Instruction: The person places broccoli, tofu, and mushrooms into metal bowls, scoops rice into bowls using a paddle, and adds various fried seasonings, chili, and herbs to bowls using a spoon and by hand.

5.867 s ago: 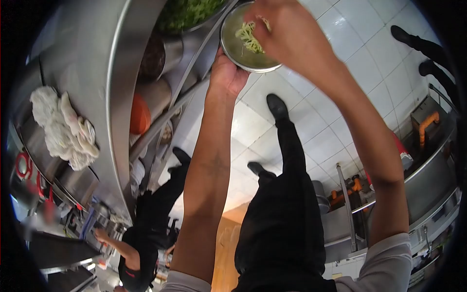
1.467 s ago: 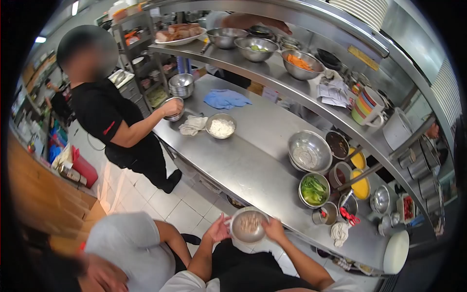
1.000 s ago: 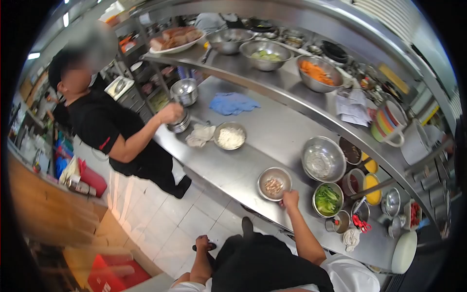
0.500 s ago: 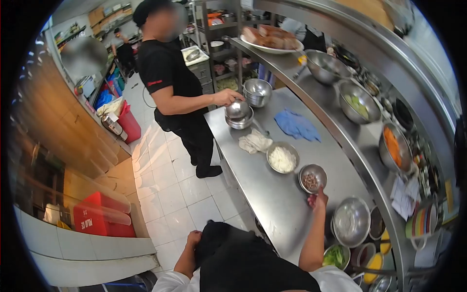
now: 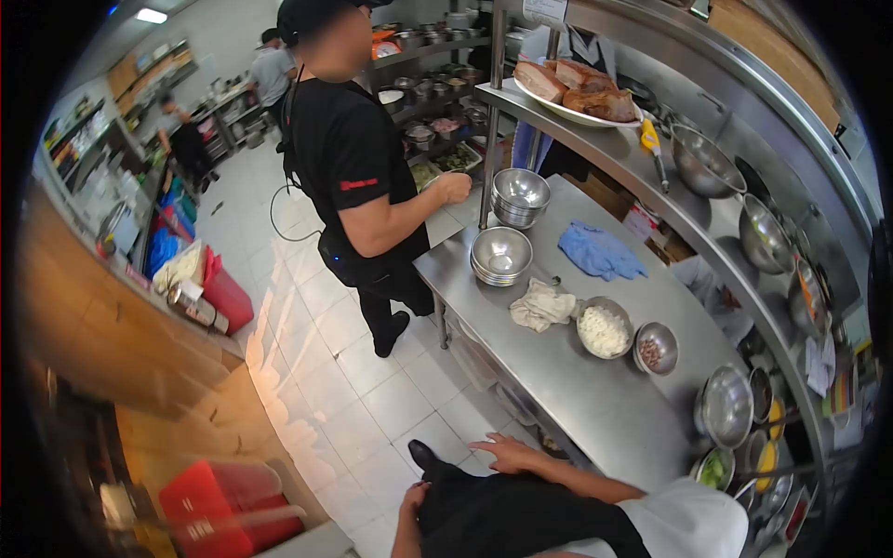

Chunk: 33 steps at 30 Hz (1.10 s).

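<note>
My right hand [image 5: 507, 454] reaches out over the floor beside the table's front edge, open and empty, its fingers spread. Against the side of my black apron [image 5: 530, 511] is my left hand [image 5: 415, 496], its fingers curled closed; what they hold, if anything, is hidden. A small steel bowl [image 5: 656, 349] with brownish-pink pieces stands on the steel table [image 5: 558, 372], touched by neither hand. Just left of it is a bowl of white chopped food [image 5: 604, 327], then a crumpled white cloth [image 5: 542, 306] and stacked steel bowls [image 5: 501, 256].
A co-worker in black [image 5: 358, 177] stands at the table's far left end. A blue cloth [image 5: 601, 250] lies at the back. Above runs a shelf with a plate of meat [image 5: 577, 93] and bowls. On the floor side are a red box [image 5: 228, 507] and a red bin [image 5: 226, 296].
My right hand has let go of the small bowl, now beside the white food, and drawn back to the table's front. The view has swung left. The co-worker's hand has left the stacked bowls.
</note>
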Tool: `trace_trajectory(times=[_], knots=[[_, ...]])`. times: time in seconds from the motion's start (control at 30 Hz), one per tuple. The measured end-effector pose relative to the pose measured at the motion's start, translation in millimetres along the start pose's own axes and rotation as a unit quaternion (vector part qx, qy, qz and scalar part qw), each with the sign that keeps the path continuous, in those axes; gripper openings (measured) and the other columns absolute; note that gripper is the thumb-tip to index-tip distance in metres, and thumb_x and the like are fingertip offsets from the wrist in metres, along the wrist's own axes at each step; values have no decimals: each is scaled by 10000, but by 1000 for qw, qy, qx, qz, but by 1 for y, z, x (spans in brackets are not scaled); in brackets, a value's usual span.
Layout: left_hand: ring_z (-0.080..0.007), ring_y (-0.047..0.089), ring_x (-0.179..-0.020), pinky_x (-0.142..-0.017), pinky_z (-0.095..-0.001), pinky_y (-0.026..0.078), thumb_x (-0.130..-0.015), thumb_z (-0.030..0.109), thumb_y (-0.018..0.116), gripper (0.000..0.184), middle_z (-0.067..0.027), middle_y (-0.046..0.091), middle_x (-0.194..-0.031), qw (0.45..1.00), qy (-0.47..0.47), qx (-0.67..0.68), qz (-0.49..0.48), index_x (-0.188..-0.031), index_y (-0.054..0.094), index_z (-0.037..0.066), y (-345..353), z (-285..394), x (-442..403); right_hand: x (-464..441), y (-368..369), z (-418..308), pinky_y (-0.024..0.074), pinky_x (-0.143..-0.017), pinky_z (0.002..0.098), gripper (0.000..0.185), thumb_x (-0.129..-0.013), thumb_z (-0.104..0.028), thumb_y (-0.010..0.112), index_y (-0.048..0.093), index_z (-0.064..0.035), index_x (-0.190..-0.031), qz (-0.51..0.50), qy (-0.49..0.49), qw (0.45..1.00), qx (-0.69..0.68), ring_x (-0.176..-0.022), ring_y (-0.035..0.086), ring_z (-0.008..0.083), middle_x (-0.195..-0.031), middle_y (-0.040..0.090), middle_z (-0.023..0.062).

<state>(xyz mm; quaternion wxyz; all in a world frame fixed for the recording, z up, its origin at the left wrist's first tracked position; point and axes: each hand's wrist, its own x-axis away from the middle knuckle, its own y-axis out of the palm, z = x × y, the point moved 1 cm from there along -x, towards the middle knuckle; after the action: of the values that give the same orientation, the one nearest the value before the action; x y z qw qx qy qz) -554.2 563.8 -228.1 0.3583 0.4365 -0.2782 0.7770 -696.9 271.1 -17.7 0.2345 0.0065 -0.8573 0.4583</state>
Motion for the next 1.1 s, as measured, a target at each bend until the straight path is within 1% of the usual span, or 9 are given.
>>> trace_trajectory(times=[0.13,0.2,0.3,0.4,0.43,0.47,0.57,1.03,1.1], knots=[[-223,683,-894,-793,-360,543,-912,301,651,439,-153,719,-1010,988,42,-148,-32,-1168,668,-54,-82,27,-1,-117,7,-19,397,-1102,407,649,-905,-331,687,445,-174,-1486,-79,-38,990,-111,-1376,452,329,-1488,440,256],[-232,683,-903,-799,-371,543,-909,309,649,440,-164,720,-1008,989,-9,-145,-24,-1150,674,-59,-115,38,-4,-135,21,-13,359,-1134,424,610,-955,-416,614,455,-150,-1480,-56,53,894,-441,-1381,439,340,-1493,452,223],[-253,683,-910,-806,-395,540,-922,335,620,447,-178,723,-995,979,-63,-194,-25,-1126,681,-58,-177,43,-28,-82,103,35,327,-1155,401,627,-994,-529,506,483,-110,-1460,-140,163,934,-284,-1371,463,278,-1485,495,135],[-270,683,-928,-820,-412,536,-960,371,555,461,-188,725,-988,912,73,-389,-109,-1128,680,-40,-226,59,-66,5,190,67,406,-1089,398,627,-984,-578,481,592,-92,-1364,28,296,788,-540,-1259,542,248,-1346,612,101],[-276,683,-946,-833,-415,534,-981,389,517,472,-194,725,-993,817,207,-511,-171,-1136,677,-26,-234,67,-77,29,229,88,535,-911,414,602,-942,-571,559,646,-91,-1295,-95,447,796,-397,-1069,635,255,-1204,675,114],[-262,680,-987,-870,-410,531,-1000,387,488,449,-195,721,-1028,891,90,-392,-210,-1170,676,17,-240,64,-97,60,200,51,502,-943,434,665,-925,-591,538,646,-35,-1272,-179,506,784,-310,-1130,638,333,-1256,650,221],[-235,672,-1024,-922,-397,518,-996,332,483,388,-173,714,-1114,794,308,-489,-191,-1200,680,67,-243,111,-94,132,267,8,553,-799,417,579,-922,-545,563,711,-42,-1168,-171,380,801,-430,-893,707,334,-1154,697,188],[-251,682,-986,-887,-343,513,-923,313,600,373,-150,695,-1168,723,-57,-564,-394,-1212,667,87,-117,306,-137,1,209,-14,553,-766,398,465,-894,-430,599,731,-44,-1117,40,504,729,-462,-827,705,325,-1050,722,183],[-269,682,-984,-884,-350,513,-915,326,604,373,-165,693,-1172,684,132,-593,-404,-1187,683,83,-118,314,-135,-16,196,4,553,-765,398,459,-892,-424,601,731,-44,-1116,52,500,727,-468,-827,705,325,-1046,722,184]])
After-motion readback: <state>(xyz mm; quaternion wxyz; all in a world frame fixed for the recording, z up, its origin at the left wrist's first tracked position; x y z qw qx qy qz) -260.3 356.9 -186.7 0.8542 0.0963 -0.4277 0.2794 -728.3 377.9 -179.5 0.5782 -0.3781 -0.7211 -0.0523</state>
